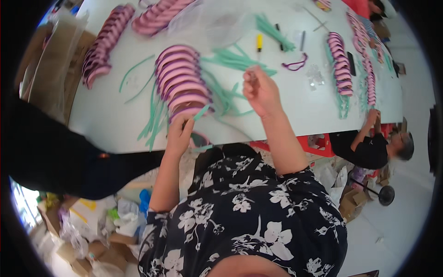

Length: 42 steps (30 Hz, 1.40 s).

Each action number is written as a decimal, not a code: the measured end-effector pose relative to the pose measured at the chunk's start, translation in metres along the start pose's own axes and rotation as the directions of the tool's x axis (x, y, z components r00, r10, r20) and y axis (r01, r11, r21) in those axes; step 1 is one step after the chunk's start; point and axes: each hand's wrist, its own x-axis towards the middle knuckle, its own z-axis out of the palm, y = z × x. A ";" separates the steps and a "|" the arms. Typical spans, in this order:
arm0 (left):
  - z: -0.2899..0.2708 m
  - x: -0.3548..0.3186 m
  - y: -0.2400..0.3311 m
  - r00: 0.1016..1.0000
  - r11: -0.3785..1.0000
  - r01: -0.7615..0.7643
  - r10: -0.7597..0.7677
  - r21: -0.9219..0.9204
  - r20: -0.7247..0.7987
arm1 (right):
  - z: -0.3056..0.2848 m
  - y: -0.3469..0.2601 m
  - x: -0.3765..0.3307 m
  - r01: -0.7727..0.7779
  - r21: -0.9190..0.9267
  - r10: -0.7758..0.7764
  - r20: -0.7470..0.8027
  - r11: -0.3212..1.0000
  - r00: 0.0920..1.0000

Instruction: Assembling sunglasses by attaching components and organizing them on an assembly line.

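My left hand (178,134) is closed around the end of a teal strap (201,112) at the near table edge. Just beside and below it hangs a pink-rimmed piece (199,140) that looks like goggles. Right past its fingertips lies a nested row of pink-and-purple curved pieces (182,83), with teal straps trailing on both sides. My right hand (263,93) is raised to the right of that row, fingers curled into a pinch. Whatever is between those fingers is too small to make out. A pile of loose teal straps (235,59) lies behind it.
More nested pink-and-purple rows (108,41) lie on the white table (295,106). A yellow-handled screwdriver (259,43), a purple cord (296,63) and small clear parts (315,78) are at centre right. A dark-clothed arm (124,171) is close on my left; a co-worker (374,147) works at right.
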 end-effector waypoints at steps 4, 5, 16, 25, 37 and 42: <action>-0.012 0.005 0.003 0.995 0.991 0.093 -0.095 -0.096 -0.013 | -0.017 0.048 -0.038 -0.100 -0.410 0.135 0.057 0.906 0.989; -0.014 0.003 0.006 0.989 0.979 0.142 -0.145 -0.148 -0.009 | -0.019 0.061 -0.053 -0.148 -0.533 0.209 0.056 0.833 0.976; -0.024 0.011 0.000 0.995 0.963 0.063 -0.081 -0.262 -0.057 | 0.002 0.145 -0.066 0.640 -0.768 0.235 0.618 -0.027 0.751; -0.043 0.004 0.015 0.993 0.954 0.113 -0.115 -0.277 0.011 | -0.008 0.132 -0.043 0.605 -0.796 -0.150 0.594 0.035 0.790; 0.009 -0.010 -0.001 0.910 0.851 -0.378 0.270 0.364 0.315 | -0.083 0.144 -0.153 0.065 -0.744 -0.136 -0.036 0.665 0.990; 0.021 -0.018 -0.022 0.965 0.785 -0.259 0.187 0.563 0.184 | -0.112 0.189 -0.186 0.163 -0.716 -0.140 0.091 0.679 0.986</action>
